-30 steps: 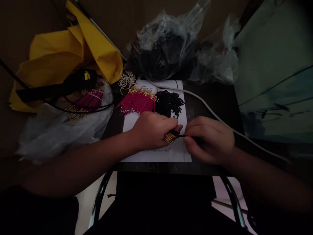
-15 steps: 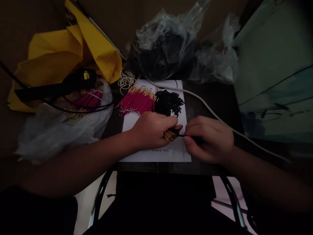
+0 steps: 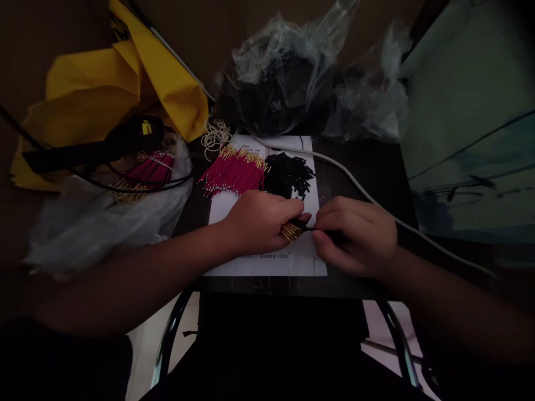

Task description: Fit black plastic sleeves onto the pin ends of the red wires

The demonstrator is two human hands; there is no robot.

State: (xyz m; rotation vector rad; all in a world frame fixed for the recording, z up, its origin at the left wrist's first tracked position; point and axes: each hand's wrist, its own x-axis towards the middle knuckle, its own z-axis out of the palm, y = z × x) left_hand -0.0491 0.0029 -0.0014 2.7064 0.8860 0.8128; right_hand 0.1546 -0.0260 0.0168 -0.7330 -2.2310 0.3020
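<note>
My left hand (image 3: 267, 218) is closed round a bundle of wires with gold-coloured terminals (image 3: 292, 230), whose tips stick out below the thumb. My right hand (image 3: 355, 234) pinches a thin black sleeve (image 3: 310, 228) right beside that bundle, at the end of one of the wires. How far the sleeve sits over the wire is too dark to tell. Behind my left hand lies a fanned pile of red wires (image 3: 234, 171) with gold terminals at one end. To its right is a heap of short black sleeves (image 3: 290, 174). Both piles rest on a printed white sheet (image 3: 267, 266).
A white cable (image 3: 355, 181) crosses the dark table on the right. Clear plastic bags (image 3: 280, 72) with dark contents stand at the back. At left are a yellow bag (image 3: 92, 83), a plastic bag (image 3: 104, 217) with more red wires, and tangled rubber bands (image 3: 215, 133).
My right hand has shifted very slightly left, toward the bundle. The left hand keeps its place and its hold.
</note>
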